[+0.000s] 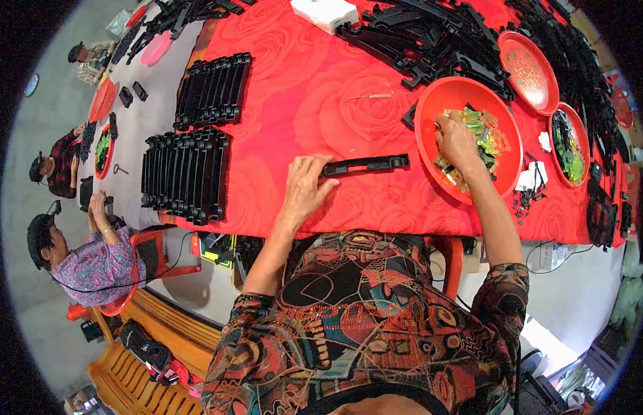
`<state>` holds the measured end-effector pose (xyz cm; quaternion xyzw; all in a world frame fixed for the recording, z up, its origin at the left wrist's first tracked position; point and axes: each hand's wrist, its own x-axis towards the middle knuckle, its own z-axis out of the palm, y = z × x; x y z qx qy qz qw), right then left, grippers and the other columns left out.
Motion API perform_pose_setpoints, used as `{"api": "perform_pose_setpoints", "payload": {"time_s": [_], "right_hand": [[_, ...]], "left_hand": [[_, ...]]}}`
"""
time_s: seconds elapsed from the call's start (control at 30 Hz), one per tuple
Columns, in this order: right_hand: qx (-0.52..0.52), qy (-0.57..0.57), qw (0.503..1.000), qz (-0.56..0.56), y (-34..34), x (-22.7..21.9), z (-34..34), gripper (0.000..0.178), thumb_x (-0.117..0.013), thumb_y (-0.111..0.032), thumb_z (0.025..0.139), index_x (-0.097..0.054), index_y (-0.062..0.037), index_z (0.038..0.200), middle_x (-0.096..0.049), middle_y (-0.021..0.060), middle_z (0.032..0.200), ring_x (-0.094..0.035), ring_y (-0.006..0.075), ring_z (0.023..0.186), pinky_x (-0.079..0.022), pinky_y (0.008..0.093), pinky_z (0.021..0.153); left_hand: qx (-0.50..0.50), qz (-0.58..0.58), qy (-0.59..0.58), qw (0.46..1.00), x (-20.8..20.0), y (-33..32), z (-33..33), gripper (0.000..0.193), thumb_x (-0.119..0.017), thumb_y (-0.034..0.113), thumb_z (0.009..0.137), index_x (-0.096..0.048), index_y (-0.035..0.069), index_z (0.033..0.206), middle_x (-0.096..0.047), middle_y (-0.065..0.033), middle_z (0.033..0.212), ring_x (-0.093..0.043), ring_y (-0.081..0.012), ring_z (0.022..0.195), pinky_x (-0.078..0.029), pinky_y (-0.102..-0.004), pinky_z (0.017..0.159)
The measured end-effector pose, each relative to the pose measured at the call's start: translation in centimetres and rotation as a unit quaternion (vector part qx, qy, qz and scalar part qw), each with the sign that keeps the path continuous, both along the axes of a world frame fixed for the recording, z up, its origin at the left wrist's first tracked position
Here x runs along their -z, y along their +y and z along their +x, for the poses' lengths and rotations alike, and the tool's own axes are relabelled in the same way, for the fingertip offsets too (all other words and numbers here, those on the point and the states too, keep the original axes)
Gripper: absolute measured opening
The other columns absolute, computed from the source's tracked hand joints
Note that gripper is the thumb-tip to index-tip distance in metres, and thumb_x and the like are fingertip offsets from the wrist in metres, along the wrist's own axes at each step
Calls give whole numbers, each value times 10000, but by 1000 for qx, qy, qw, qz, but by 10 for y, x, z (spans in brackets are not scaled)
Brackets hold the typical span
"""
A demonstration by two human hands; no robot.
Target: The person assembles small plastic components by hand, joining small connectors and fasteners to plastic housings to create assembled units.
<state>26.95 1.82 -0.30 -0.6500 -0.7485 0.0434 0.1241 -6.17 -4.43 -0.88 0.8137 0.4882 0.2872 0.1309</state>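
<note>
A long black plastic bar [371, 164] with a slot along it lies on the red cloth in front of me. My left hand [309, 183] grips its left end between thumb and fingers. At right, my right hand [457, 142] reaches down into a red plastic basin [427, 104], among small clear, yellowish and green pieces [489, 130]. Its fingers are curled together; whatever they hold is hidden. Two stacks of similar black bars, a nearer one [185, 176] and a farther one [214, 91], lie side by side in rows to my left.
A loose heap of black parts [432, 34] covers the far side. Another red basin [529, 72] and a smaller one [569, 145] stand at right. A thin tool [370, 96] lies on the cloth. At left a person [93, 259] sits working by the grey-covered table section.
</note>
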Motion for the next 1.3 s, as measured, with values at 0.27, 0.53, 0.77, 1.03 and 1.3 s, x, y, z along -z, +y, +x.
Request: {"api": "perform_pose_setpoints", "payload": {"time_s": [0.27, 0.53, 0.77, 1.03, 1.3], "right_hand": [[14, 75, 990, 122, -15, -32, -10, 139, -574, -112, 772, -526, -34, 876, -566, 163, 868, -592, 372, 725, -471, 460, 634], [37, 540, 841, 20, -65, -59, -90, 41, -581, -14, 789, -592, -31, 825, -602, 15, 712, -550, 80, 668, -446, 250, 600], [85, 689, 720, -3, -79, -12, -151, 34, -575, -13, 836, -546, -17, 854, -543, -5, 695, -474, 48, 614, -394, 196, 562], [154, 577, 801, 42, -83, 8, -166, 53, -590, -46, 836, -543, -23, 828, -530, -16, 688, -451, 54, 604, -386, 221, 540], [137, 441, 885, 65, -85, 16, -173, 74, -606, -61, 812, -558, -7, 798, -539, 61, 671, -459, 89, 596, -400, 260, 536]], "left_hand": [[7, -18, -17, 1000, -1, -11, -4, 389, -730, 86, 642, -598, 42, 1005, -594, -85, 929, -519, -283, 915, -408, -387, 795], [-36, 51, -13, 998, -17, -21, 1, 371, -732, 124, 651, -589, 27, 979, -558, -123, 1006, -510, -307, 960, -401, -408, 811], [-8, 129, -21, 991, -14, -27, 17, 335, -730, 117, 617, -603, 28, 913, -544, -92, 973, -507, -282, 958, -386, -443, 836], [-41, 165, 9, 985, -5, -25, 27, 267, -697, 123, 658, -608, 34, 893, -553, -74, 914, -508, -265, 927, -372, -474, 866], [-36, 145, 67, 986, 6, -35, 25, 270, -587, 96, 726, -615, 22, 984, -579, -71, 944, -509, -261, 944, -321, -499, 938]]}}
